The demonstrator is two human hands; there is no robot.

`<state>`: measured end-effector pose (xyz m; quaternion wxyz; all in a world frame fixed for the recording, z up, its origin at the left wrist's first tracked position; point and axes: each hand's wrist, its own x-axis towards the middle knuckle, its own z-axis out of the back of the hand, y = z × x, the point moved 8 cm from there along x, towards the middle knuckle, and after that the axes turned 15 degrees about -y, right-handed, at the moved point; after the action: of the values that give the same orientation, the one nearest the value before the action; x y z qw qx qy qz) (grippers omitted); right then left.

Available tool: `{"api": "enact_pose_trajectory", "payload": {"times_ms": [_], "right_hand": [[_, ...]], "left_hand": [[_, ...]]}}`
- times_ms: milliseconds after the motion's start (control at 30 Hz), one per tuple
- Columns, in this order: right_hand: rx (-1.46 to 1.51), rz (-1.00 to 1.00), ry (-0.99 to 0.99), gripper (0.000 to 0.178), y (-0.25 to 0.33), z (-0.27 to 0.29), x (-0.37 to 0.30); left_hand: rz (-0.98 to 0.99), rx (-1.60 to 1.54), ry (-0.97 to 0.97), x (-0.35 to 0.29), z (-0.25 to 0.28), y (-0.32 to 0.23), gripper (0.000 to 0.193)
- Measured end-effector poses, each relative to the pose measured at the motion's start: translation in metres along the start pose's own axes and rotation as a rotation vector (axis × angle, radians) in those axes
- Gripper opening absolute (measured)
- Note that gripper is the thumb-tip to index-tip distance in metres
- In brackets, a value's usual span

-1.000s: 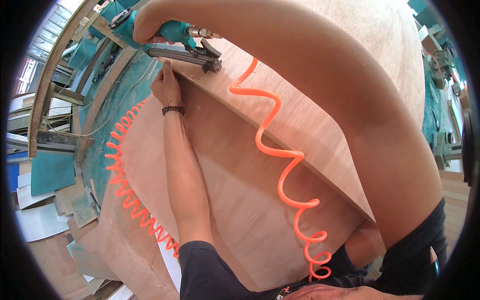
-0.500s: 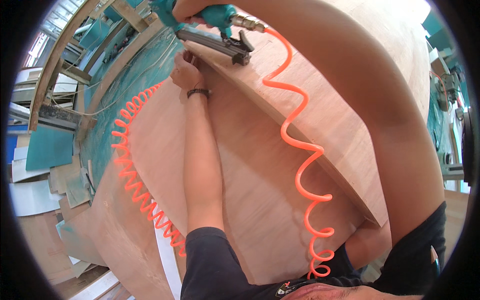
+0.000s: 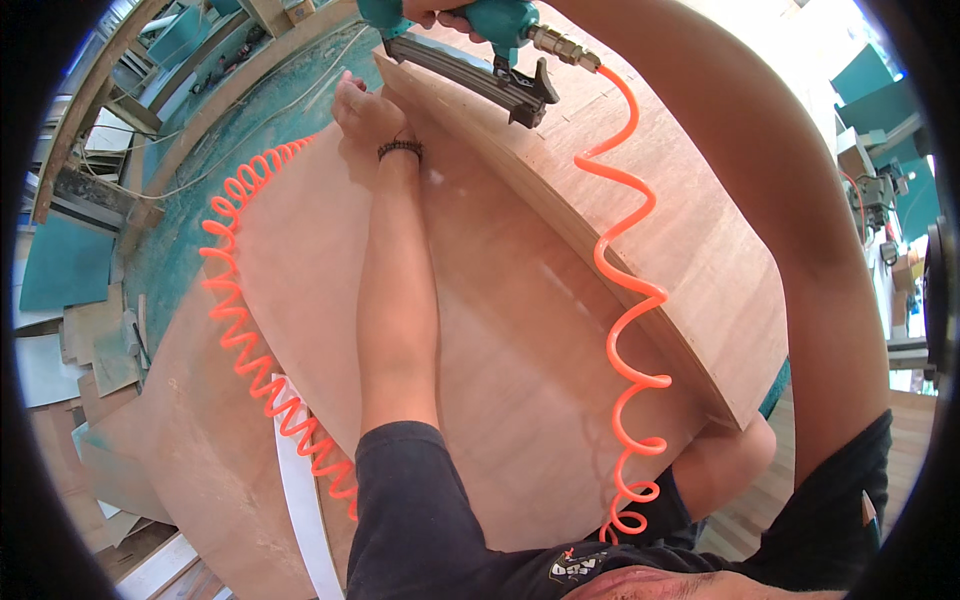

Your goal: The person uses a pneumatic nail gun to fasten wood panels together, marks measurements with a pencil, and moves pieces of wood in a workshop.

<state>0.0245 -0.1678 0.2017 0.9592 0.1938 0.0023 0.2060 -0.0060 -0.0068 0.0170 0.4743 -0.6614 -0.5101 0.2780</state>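
Watching from my remote station, I take the light plywood board (image 3: 715,285) as my landmark. The right hand (image 3: 437,12) is wrapped round the handle of a teal nail gun (image 3: 467,77), its fingers closed; the gun is above the board's far end. That arm arches high across the board, elbow bent out to its right. The left arm stretches straight out over the brown panel (image 3: 520,400), left of the board, and the left hand (image 3: 368,115) is just left of the board's far corner, fingers partly curled. I cannot tell whether they hold anything.

A second ago those fingertips reached up to the board's far corner; now I see them a little apart from it. The hose fitting (image 3: 563,45), mostly behind the right forearm then, now shows clear over the board, leading to the orange coiled hose (image 3: 601,250).

The upper frame cuts off the gun's top and much of the right hand. I can't make out whether the gun touches the board.
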Motion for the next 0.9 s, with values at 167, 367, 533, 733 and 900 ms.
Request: {"api": "enact_pose_trajectory", "payload": {"times_ms": [167,367,533,733,900], "right_hand": [[0.019,0.026,-0.045,0.021,0.0,0.001,-0.004],[0.239,-0.055,-0.036,0.02,-0.012,0.002,-0.011],[0.143,-0.16,-0.014,0.02,-0.008,0.021,-0.063],[0.274,-0.166,0.084,0.021,-0.015,0.023,-0.112],[0.227,-0.218,0.055,0.02,-0.019,0.03,-0.13]], "left_hand": [[-0.009,0.032,0.027,-0.001,-0.003,-0.004,0.054],[0.003,0.059,0.06,-0.003,-0.005,-0.007,0.06],[0.013,0.085,0.053,0.001,-0.006,0.0,0.062],[-0.063,0.118,0.04,0.001,-0.003,-0.005,0.065],[-0.071,0.113,0.042,-0.003,-0.01,-0.003,0.064]]}}
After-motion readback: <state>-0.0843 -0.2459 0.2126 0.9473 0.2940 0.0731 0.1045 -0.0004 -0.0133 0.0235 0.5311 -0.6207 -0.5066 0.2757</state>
